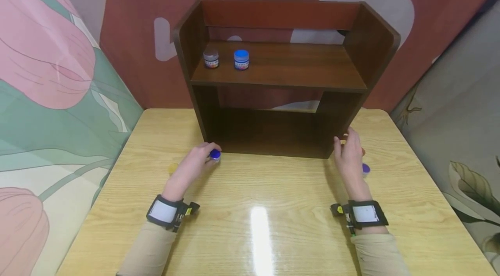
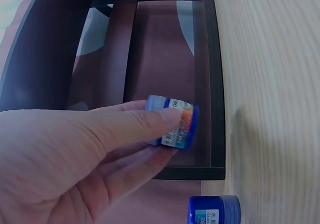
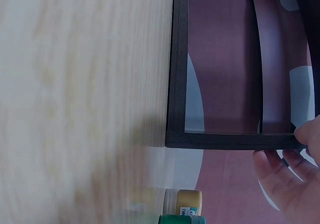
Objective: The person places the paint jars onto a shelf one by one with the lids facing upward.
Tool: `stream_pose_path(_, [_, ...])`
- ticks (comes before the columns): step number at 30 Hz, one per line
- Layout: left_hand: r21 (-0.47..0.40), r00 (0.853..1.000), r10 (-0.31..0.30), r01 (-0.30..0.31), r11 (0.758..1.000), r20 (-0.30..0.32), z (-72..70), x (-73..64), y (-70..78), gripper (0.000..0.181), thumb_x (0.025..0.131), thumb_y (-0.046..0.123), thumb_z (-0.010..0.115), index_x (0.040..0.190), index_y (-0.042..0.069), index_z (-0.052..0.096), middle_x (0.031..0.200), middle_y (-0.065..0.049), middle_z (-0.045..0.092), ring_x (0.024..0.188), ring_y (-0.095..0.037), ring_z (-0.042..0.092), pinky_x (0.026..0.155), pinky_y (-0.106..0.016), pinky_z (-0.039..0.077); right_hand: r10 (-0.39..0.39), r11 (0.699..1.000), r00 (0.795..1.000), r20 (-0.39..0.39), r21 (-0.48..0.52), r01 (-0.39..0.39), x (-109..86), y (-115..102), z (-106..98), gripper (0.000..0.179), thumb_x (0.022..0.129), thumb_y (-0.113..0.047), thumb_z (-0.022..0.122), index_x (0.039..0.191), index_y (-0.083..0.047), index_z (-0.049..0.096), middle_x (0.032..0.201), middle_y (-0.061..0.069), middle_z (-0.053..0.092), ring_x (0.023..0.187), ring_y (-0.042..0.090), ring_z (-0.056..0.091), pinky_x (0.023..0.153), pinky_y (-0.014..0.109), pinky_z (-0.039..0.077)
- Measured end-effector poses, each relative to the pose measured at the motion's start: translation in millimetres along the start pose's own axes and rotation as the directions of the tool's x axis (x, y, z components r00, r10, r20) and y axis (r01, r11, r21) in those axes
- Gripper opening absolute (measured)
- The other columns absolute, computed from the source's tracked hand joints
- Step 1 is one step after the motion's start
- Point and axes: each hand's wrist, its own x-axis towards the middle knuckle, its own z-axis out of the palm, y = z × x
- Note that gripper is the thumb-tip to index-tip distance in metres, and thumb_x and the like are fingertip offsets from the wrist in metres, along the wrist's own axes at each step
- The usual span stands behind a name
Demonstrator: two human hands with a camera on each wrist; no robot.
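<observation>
My left hand [image 1: 192,164] pinches a small blue paint jar [image 1: 215,155] between thumb and fingers, just in front of the lower left corner of a dark brown two-tier shelf [image 1: 279,67]. In the left wrist view this jar [image 2: 181,126] is tilted on its side, its printed label showing. Another blue jar [image 2: 206,210] stands on the table outside the shelf's side panel. At the opposite side, my right hand [image 1: 349,159] grips the shelf's right side panel [image 3: 232,140], thumb on one face and fingers on the other.
On the upper board stand a jar with a clear-looking top [image 1: 211,59] and a bright blue jar [image 1: 241,60]. A yellow lid [image 1: 173,168] shows beside my left hand. A purple-lidded jar [image 1: 365,169] is by my right wrist; a green jar [image 3: 180,219] and a yellow jar [image 3: 189,200] stand outside the shelf.
</observation>
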Motion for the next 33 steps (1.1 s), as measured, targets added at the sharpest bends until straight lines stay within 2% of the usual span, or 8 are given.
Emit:
stream_pose_path(3, [-0.028,1.000,-0.016,0.016,0.999,0.000,-2.8,1.6,2.5,0.031,0.089,0.008,0.074,0.119,0.007,0.066,0.112,-0.016,0.070,0.104,-0.030,0.071,0.090,-0.043,0.061,-0.001,1.000,1.000,0.001,0.003,0.001,0.5,-1.0,-0.3,0.040,0.100,-0.004,0.055,0.135,0.012,0.043,0.122,0.033,0.053,0.106,0.044,0.057,0.078,0.054,0.056])
stream_pose_path(8, [-0.049,0.999,-0.007,0.006,0.999,-0.031,-6.8,3.8,6.1,0.034,0.089,0.009,0.074,0.123,0.008,0.066,0.123,-0.015,0.068,0.112,-0.031,0.068,0.095,-0.044,0.059,0.001,1.000,1.000,0.004,0.001,-0.001,1.1,-1.7,-0.3,0.040,0.100,-0.004,0.055,0.135,0.011,0.043,0.122,0.032,0.053,0.106,0.044,0.057,0.079,0.054,0.056])
stream_pose_path(16, [-0.090,0.994,0.044,-0.053,0.994,-0.103,-9.4,4.9,9.1,0.039,0.091,0.011,0.073,0.129,0.010,0.063,0.126,-0.012,0.065,0.113,-0.027,0.066,0.096,-0.041,0.059,0.008,1.000,1.000,0.003,0.012,-0.008,0.3,-2.8,-0.6,0.039,0.101,-0.003,0.053,0.135,0.012,0.042,0.123,0.033,0.052,0.106,0.045,0.056,0.078,0.054,0.056])
stream_pose_path(25, [-0.161,0.979,0.106,-0.134,0.978,-0.173,-11.9,7.7,11.7,0.041,0.090,0.007,0.073,0.130,0.007,0.063,0.126,-0.015,0.065,0.104,-0.026,0.070,0.089,-0.037,0.062,0.003,1.000,1.000,0.009,0.000,-0.003,0.1,-2.8,-0.6,0.039,0.101,-0.005,0.053,0.136,0.010,0.042,0.124,0.032,0.051,0.108,0.044,0.056,0.078,0.053,0.055])
stream_pose_path(33, [-0.216,0.968,0.088,-0.141,0.966,-0.237,-12.9,8.4,15.9,0.047,0.087,0.007,0.077,0.131,0.006,0.060,0.121,-0.014,0.068,0.099,-0.025,0.071,0.086,-0.041,0.062,-0.005,1.000,1.000,0.001,0.007,0.005,-0.2,-2.8,-1.1,0.039,0.101,-0.005,0.054,0.135,0.010,0.043,0.124,0.033,0.052,0.106,0.044,0.058,0.077,0.051,0.056])
